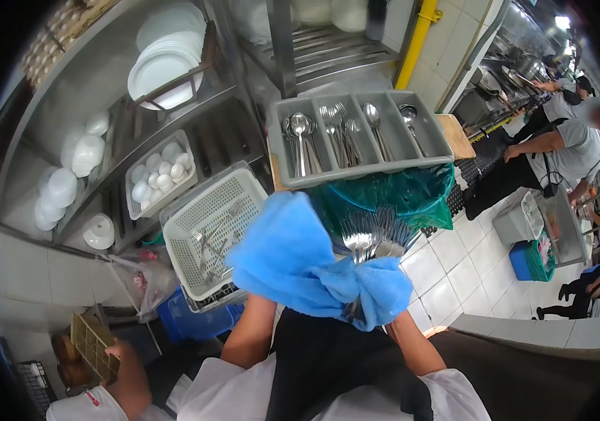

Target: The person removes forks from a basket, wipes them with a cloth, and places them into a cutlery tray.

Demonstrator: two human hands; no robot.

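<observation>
A bundle of forks (381,235) stands tines up, wrapped round the handles in a blue cloth (282,242). My right hand, hidden under the right side of the cloth, is closed round the bundle; only my right forearm (416,344) shows. Above my left forearm (251,326), the larger part of the cloth covers my left hand, which grips it, though its fingers are hidden. Just beyond the bundle is a grey cutlery tray (384,170) whose compartments hold spoons (300,126) and forks (342,133). To the left, a cream perforated basket (247,186) holds loose cutlery (212,238).
Below the tray hangs a green bag-lined bin (437,193). Metal shelves at left carry white plates (163,74), bowls (88,153) and a basket of small white cups (162,175). At lower left, a co-worker's hand holds a yellowish rack (93,349). Other people stand at right.
</observation>
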